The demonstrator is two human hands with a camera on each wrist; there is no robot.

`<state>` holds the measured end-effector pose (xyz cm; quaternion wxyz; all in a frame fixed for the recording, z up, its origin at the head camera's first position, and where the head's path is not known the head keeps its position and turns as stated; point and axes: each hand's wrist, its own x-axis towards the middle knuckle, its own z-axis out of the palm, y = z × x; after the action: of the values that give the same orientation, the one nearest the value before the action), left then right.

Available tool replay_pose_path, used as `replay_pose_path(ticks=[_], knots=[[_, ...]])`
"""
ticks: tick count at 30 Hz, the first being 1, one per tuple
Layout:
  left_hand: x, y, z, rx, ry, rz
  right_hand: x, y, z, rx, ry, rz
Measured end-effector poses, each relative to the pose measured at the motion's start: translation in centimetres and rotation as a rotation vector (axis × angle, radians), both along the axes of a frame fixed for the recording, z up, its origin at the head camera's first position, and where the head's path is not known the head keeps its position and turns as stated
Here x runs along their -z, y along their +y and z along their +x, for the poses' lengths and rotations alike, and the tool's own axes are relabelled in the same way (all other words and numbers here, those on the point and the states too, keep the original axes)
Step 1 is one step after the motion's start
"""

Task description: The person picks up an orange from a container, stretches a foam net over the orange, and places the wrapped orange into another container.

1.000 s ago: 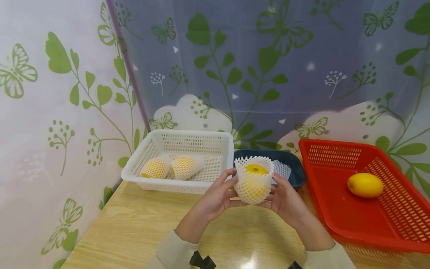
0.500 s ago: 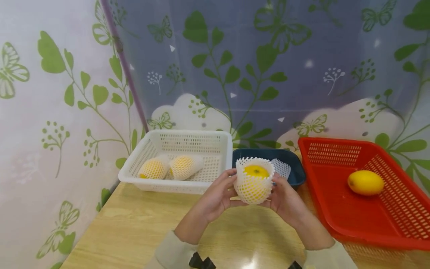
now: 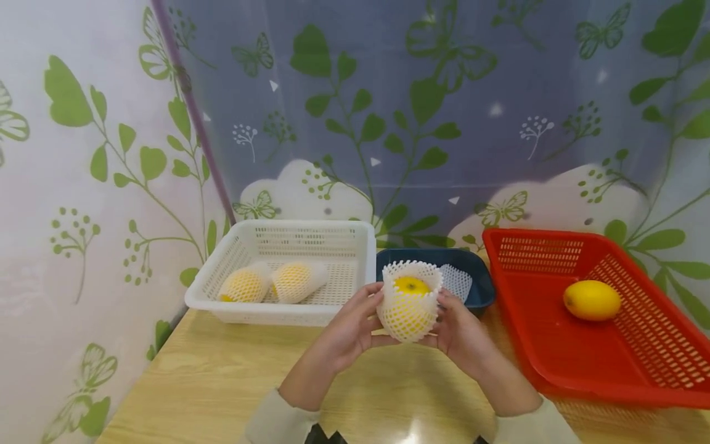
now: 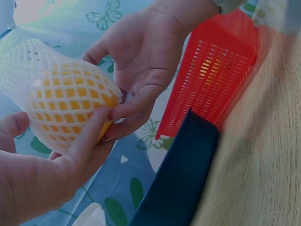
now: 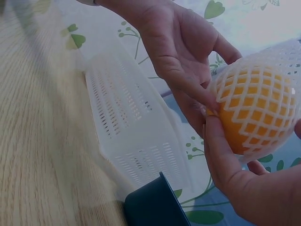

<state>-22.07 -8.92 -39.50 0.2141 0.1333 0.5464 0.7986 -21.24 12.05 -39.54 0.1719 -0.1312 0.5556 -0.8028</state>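
Note:
A yellow fruit in a white foam net sleeve is held upright above the wooden table, between both hands. My left hand grips its left side with curled fingers; my right hand grips its right side. In the left wrist view the netted fruit sits between my thumb and the opposite right hand. In the right wrist view the netted fruit is pinched from below, with the left hand against it. The sleeve's open rim faces up, with the fruit's top showing.
A white basket at the back left holds two netted fruits. A dark blue tray behind the hands holds a flat foam net. A red basket on the right holds one bare yellow fruit. Patterned curtains close the back and left.
Both hands with the netted fruit have shifted slightly left and down in view as the head camera turned. The grip looks the same.

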Motion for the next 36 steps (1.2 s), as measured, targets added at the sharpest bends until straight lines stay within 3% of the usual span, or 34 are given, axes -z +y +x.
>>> replay_pose_path(ticks=[9, 18, 36], knots=[[-0.13, 0.1, 0.0, -0.012, -0.006, 0.01, -0.17, 0.21, -0.04, -0.004, 0.015, 0.015], [-0.65, -0.25, 0.09, -0.003, -0.01, 0.038, -0.04, 0.1, -0.33, -0.017, 0.007, -0.052], [-0.15, -0.41, -0.13, 0.012, -0.005, 0.048, 0.25, 0.53, -0.19, -0.04, 0.033, -0.085]])
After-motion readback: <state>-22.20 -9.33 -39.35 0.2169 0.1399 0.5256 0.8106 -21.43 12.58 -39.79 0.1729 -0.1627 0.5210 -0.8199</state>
